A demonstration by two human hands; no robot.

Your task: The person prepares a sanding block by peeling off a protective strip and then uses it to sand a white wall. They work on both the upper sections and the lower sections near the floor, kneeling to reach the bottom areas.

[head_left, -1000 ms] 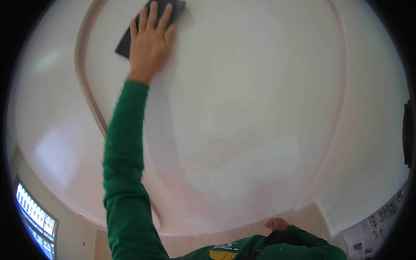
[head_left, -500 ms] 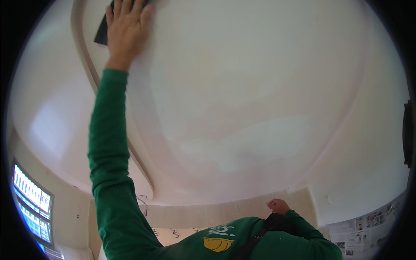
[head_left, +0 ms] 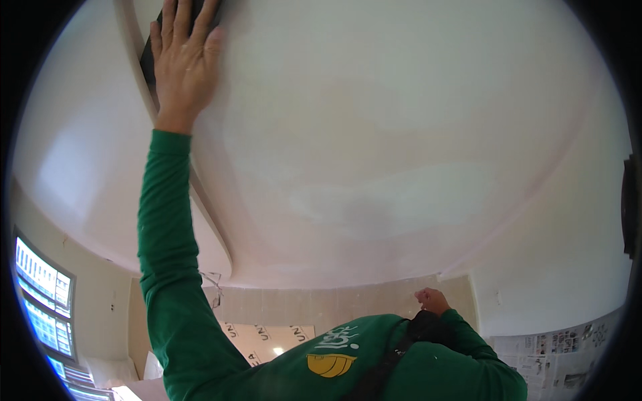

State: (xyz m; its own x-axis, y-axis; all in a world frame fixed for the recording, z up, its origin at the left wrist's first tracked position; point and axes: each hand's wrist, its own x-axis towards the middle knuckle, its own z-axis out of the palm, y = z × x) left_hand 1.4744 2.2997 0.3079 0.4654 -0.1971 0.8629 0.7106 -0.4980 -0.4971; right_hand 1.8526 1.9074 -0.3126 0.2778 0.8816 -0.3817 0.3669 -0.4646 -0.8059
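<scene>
My left hand point(head_left: 182, 67) reaches up to the top left with its fingers spread over a black flat pad point(head_left: 148, 63). It presses the pad against the pale ceiling point(head_left: 374, 87), beside the raised curved edge point(head_left: 212, 224). The pad's far end is cut off by the top of the view. Down at the lower right, my right hand point(head_left: 433, 302) is raised with its fingers curled in, and nothing shows in it. Whitish and pinkish patches cover the ceiling surface.
Loose wires point(head_left: 215, 289) hang near the end of the curved edge. A window point(head_left: 45, 294) is at the lower left. Printed sheets point(head_left: 562, 361) cover part of the right wall, and a printed board point(head_left: 294, 335) stands behind me. A dark object point(head_left: 628, 207) sits at the right rim.
My left hand and the black pad have moved slightly left and nearer, closer to the curved edge. The view has shifted a little. My right hand stays curled.
</scene>
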